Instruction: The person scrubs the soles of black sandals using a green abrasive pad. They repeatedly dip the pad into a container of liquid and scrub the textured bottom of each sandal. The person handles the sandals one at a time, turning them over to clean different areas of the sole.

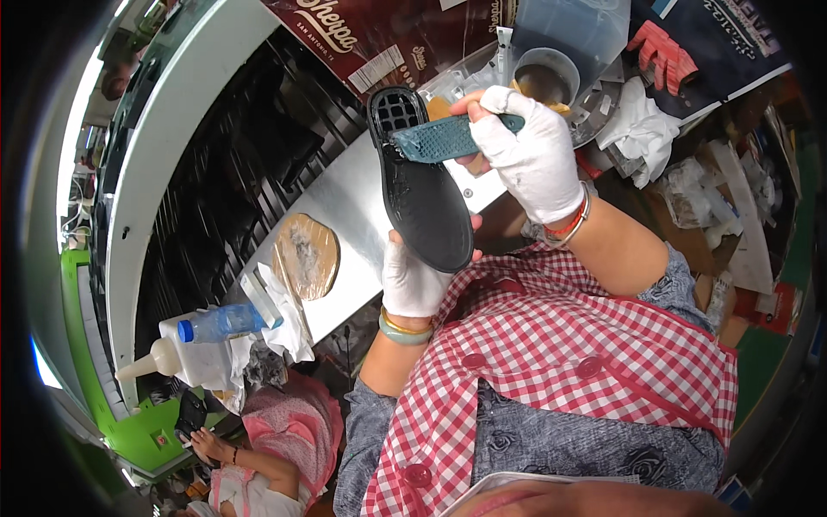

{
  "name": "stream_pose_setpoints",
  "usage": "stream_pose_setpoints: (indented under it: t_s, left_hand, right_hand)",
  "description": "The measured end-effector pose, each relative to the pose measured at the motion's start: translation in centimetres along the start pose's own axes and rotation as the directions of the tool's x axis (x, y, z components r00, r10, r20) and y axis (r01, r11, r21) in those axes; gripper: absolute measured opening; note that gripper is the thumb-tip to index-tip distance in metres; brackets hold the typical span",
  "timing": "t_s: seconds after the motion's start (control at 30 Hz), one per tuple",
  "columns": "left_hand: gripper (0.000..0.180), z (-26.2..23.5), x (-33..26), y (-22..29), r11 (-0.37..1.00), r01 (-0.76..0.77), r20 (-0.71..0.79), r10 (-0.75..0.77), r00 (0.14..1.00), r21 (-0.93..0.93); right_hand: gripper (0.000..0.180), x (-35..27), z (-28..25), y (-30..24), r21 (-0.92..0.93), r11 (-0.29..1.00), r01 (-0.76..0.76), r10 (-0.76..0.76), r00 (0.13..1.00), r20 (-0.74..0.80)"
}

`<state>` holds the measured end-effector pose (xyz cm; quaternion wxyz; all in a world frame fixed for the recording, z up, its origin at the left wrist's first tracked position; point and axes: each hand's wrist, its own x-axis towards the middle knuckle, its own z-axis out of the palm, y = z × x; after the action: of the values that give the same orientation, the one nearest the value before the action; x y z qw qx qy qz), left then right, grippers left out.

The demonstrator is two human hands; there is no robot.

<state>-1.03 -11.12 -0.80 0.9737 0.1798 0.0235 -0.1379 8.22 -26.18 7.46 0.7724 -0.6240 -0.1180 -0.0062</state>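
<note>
My left hand [415, 277], in a white fingerless glove, grips a black shoe sole [425, 211] by its wide lower end. The sole is tilted upright, with an open grid in its heel at the top. In my right hand [536, 164], also gloved in white with bare fingertips, is a flat teal tool [437, 140] with a textured face, possibly a brush. Its far end lies across the sole just below the heel grid. Whether the tip presses on the sole is hard to tell.
Beyond my right hand stands a tub of dark liquid [544, 79]. A round wrapped pad [307, 256] lies on the pale bench [349, 289], near a water bottle [222, 322] and a white squeeze bottle [164, 358]. A black rack [233, 172] runs along the left. Another person [267, 465] works at lower left.
</note>
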Motion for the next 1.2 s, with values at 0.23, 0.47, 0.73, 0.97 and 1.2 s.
stream_pose_setpoints:
  t_s: [0.23,0.47,0.73,0.97,1.2]
  left_hand:
    - [0.068,-0.2,-0.5,-0.2,1.0,0.01,-0.012,-0.011,1.0,-0.028]
    - [0.072,-0.9,0.0,0.2,0.996,0.017,0.022,-0.015,1.0,-0.09]
    - [0.07,-1.2,-0.5,0.5,0.998,-0.02,-0.107,0.013,0.994,-0.066]
    - [0.072,-2.5,-1.3,1.3,0.994,0.062,-0.234,-0.038,0.971,0.092]
    - [0.068,-4.3,-2.6,2.8,0.99,0.124,-0.221,-0.107,0.969,0.064]
  right_hand:
    - [0.018,0.4,-0.5,-0.6,-0.128,0.991,-0.036,0.044,0.997,0.067]
    - [0.019,-2.4,0.1,-0.3,-0.038,0.96,-0.279,0.281,0.948,0.147]
    - [0.018,-3.5,0.2,-0.5,-0.17,0.908,-0.384,0.415,0.882,0.223]
    - [0.022,-3.1,0.3,0.4,-0.205,0.918,-0.339,0.396,0.803,0.446]
    - [0.021,-1.0,3.2,0.7,-0.372,0.86,-0.349,0.51,0.586,0.629]
